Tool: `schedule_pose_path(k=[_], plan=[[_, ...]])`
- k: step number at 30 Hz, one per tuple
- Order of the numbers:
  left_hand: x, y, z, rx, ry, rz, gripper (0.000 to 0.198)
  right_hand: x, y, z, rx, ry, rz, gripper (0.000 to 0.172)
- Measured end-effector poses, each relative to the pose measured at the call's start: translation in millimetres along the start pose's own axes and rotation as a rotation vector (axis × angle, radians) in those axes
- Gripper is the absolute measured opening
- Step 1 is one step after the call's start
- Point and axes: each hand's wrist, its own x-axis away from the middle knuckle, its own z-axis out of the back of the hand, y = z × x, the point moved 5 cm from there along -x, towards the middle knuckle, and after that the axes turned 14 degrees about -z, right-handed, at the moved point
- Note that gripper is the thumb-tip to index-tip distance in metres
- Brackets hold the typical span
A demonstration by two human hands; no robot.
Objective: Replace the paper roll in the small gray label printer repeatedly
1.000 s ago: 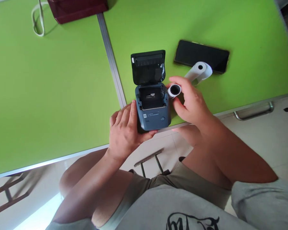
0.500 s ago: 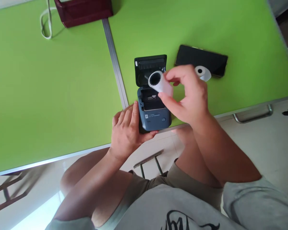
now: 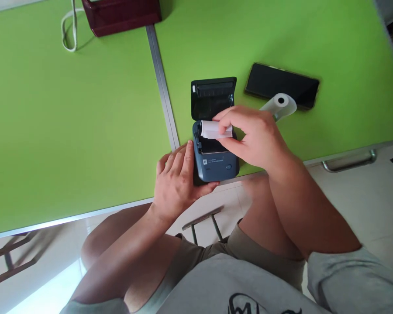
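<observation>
A small dark blue label printer (image 3: 216, 168) stands at the table's front edge with its black lid (image 3: 212, 98) tipped back. My left hand (image 3: 175, 174) steadies it, fingers along its left side and thumb at its front. Between the thumb and fingers of my right hand (image 3: 252, 133) is a small white paper roll (image 3: 211, 129), lying crosswise over the printer's compartment and partly inside it; how deep it sits is hidden by the fingers. Another white paper roll (image 3: 281, 102) rests behind my right hand, beside the phone.
A black phone (image 3: 281, 83) lies face up on the green table (image 3: 101, 117). At the back stands a dark red holder (image 3: 124, 19), with a white cord (image 3: 68, 30) to its left. A metal strip (image 3: 163, 87) divides the tabletop. A metal handle (image 3: 350, 163) juts out below the front edge.
My right hand has lowered the paper roll into the printer's opening and turned it from tilted to level, crosswise. My left hand keeps its hold on the printer. The view has shifted slightly.
</observation>
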Motion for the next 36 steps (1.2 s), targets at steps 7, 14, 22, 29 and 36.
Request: schedule_pose_path(k=[7,14,22,29,36], plan=[[-1,1,0.1,-0.012,-0.002,-0.006,0.11,1,3,-1,-0.005,0.033,-0.026,0.014],[2,3,3.3,-0.015,0.132,-0.122,0.095,9,-8,1,-0.158,-0.088,0.098,0.014],[0,4,4.4,-0.035,0.032,-0.148,0.06,14,12,9,-0.332,0.174,-0.042,0.012],[0,4,3.5,-0.029,0.042,-0.178,0.052,3,43,-16,-0.428,0.133,-0.361,0.056],[2,5,2.4,-0.01,0.061,-0.168,0.05,11,40,-14,-0.514,0.049,-0.311,0.051]])
